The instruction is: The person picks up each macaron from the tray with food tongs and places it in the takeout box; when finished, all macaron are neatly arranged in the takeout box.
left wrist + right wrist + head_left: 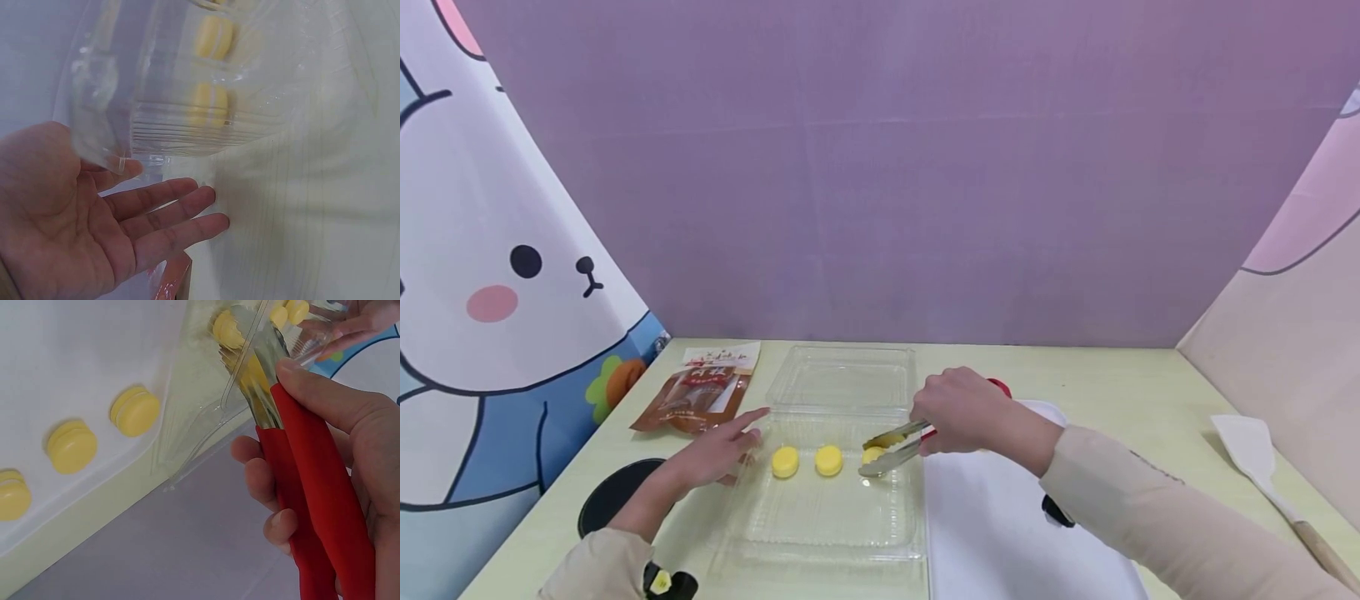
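Note:
My right hand (966, 410) grips metal tongs (319, 500) by their red handles. The tongs' tips are around a yellow macaron (872, 455) at the right side of a clear plastic box (831, 521). Two more macarons, one in the middle (828, 460) and one at the left (786, 462), sit in a row with it. At the box's left edge is my left hand (711, 454), its fingers extended. In the left wrist view the palm (69, 219) shows, with one finger partly behind the box's clear corner.
The box's lid (842, 375) lies folded back. A white tray (1000, 517) stands right of the box, with several macarons (72, 447) on it in the right wrist view. A brown food packet (700, 392) and a black round object (613, 496) are at left, a white spatula (1251, 446) far right.

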Demonstrator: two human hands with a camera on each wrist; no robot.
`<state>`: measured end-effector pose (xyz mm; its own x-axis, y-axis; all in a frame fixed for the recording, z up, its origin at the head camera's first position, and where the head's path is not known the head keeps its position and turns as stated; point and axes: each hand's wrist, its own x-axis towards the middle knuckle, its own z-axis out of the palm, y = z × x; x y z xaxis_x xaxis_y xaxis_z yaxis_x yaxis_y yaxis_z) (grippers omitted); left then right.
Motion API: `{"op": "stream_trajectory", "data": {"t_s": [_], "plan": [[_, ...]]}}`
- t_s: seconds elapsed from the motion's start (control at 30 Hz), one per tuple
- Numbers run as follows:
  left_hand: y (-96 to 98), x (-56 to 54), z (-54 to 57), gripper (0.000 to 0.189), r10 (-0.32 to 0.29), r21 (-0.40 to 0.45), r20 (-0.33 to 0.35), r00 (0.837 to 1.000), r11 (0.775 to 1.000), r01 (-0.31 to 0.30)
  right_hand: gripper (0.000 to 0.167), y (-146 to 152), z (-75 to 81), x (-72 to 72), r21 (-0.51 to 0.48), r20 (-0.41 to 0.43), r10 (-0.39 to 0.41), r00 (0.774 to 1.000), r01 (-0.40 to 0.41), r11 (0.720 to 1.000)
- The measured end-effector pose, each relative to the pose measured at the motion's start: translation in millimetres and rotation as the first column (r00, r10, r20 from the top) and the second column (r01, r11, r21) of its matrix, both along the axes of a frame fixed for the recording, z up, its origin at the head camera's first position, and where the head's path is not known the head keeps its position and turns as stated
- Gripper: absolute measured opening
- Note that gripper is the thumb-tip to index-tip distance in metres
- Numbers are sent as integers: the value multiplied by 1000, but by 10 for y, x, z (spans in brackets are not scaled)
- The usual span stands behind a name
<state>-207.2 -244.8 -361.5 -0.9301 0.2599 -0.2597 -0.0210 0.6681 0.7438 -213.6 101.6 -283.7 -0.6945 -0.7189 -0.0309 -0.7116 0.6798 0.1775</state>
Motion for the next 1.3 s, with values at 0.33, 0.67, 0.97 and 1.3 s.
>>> {"op": "stream_trajectory", "data": {"t_s": [0.33, 0.67, 0.97, 1.3], "plan": [[5, -6, 10, 56, -8, -9, 3, 1000, 1000, 8, 19, 151, 41, 16, -75, 29, 20, 999, -18, 997], [9, -7, 25, 56, -19, -21, -9, 1000, 1000, 19, 47, 519, 154, 105, -201, 61, -37, 997, 49, 978], [19, 8, 26, 56, 0, -22, -8, 1000, 1000, -1, 62, 972, 173, 165, -335, 49, -60, 997, 73, 939], [16, -6, 11, 56, 4, -26, -4, 1000, 1000, -4, 67, 1487, 27, 263, -406, 84, -139, 987, 161, 900]]}}
